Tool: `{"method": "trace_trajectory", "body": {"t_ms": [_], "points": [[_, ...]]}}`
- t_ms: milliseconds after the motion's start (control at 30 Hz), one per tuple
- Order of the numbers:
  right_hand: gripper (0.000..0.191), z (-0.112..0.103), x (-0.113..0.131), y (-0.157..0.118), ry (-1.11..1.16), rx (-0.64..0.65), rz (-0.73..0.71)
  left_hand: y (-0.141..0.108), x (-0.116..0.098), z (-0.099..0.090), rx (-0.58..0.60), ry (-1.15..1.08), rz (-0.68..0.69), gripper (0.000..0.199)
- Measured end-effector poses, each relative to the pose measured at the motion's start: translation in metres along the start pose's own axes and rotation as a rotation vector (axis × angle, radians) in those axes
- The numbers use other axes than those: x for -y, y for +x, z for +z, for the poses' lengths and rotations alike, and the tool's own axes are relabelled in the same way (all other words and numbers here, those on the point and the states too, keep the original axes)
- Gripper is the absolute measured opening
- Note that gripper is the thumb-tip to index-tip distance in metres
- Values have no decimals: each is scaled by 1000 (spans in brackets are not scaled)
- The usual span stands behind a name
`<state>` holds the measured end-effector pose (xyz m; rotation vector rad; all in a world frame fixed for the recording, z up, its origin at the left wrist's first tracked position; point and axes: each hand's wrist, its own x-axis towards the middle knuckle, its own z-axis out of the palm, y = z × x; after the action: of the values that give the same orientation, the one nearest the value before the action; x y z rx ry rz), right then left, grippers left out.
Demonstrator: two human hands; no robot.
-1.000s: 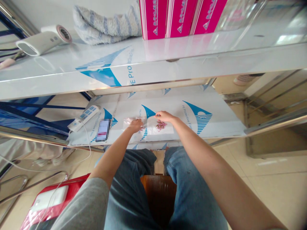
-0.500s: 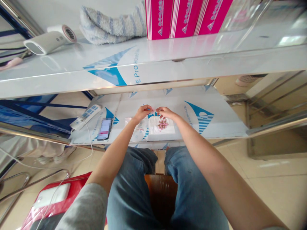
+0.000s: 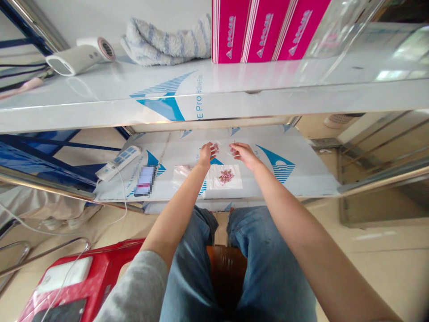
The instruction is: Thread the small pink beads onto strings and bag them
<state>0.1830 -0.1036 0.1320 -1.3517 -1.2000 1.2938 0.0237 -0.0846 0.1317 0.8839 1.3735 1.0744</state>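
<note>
My left hand (image 3: 208,154) is raised over the lower shelf, its fingers curled and pinching a small see-through, slightly pinkish plastic piece (image 3: 216,146). Facing it, my right hand (image 3: 241,152) has thumb and forefinger pressed together; what they hold is too small and faint to make out. Just below the hands, a cluster of small pink and greenish beads or buds (image 3: 226,177) rests on a white square sheet (image 3: 236,182). A clear plastic bag (image 3: 181,173) lies left of that sheet, partly hidden by my left forearm.
A phone (image 3: 145,180) and a white power strip (image 3: 119,163) lie at the lower shelf's left. The upper shelf edge (image 3: 228,106) crosses beyond my hands, bearing a white hairdryer-like device (image 3: 75,58), a striped fluffy cloth (image 3: 164,44) and pink boxes (image 3: 263,33).
My hands have moved apart from nearly touching, the right one shifting rightward and the left slightly right. The camera view has tilted a little. The bead cluster stays in place.
</note>
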Motion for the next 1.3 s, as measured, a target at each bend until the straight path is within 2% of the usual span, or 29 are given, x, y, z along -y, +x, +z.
{"method": "trace_trajectory", "body": {"t_ms": [67, 100, 133, 200, 267, 300, 400, 467, 567, 700, 933, 1100, 1300], "points": [[24, -1, 1, -2, -19, -33, -21, 1, 2, 3, -185, 195, 172, 22], [23, 0, 2, -3, -29, -40, -28, 1, 2, 5, -216, 287, 270, 21], [22, 0, 3, -4, -40, -37, -33, -1, 3, 6, -191, 365, 353, 20], [18, 3, 4, -5, -59, -1, -35, -4, 3, 10, -28, 480, 433, 24], [17, 6, 6, -6, -79, 76, -49, -9, 2, 11, 100, 559, 449, 29], [19, 7, 6, -7, -88, 124, -62, -11, 2, 10, 112, 600, 462, 29], [26, 10, 7, -7, -125, 245, -86, -13, 2, 4, 54, 728, 503, 25], [24, 12, 7, -7, -150, 281, -87, -12, 2, -1, 51, 776, 501, 21], [17, 14, 6, -6, -183, 265, -91, -7, 4, -8, 129, 749, 511, 16], [21, 15, 3, -3, -215, 233, -115, -1, 6, -12, 223, 666, 512, 15], [18, 19, 7, -5, -280, 263, -111, 1, 8, -14, 155, 651, 521, 30], [18, 19, 9, -6, -303, 263, -119, 2, 7, -14, 181, 619, 575, 12], [16, 23, 8, -5, -373, 261, -103, -5, 2, -12, 155, 714, 567, 8]]}}
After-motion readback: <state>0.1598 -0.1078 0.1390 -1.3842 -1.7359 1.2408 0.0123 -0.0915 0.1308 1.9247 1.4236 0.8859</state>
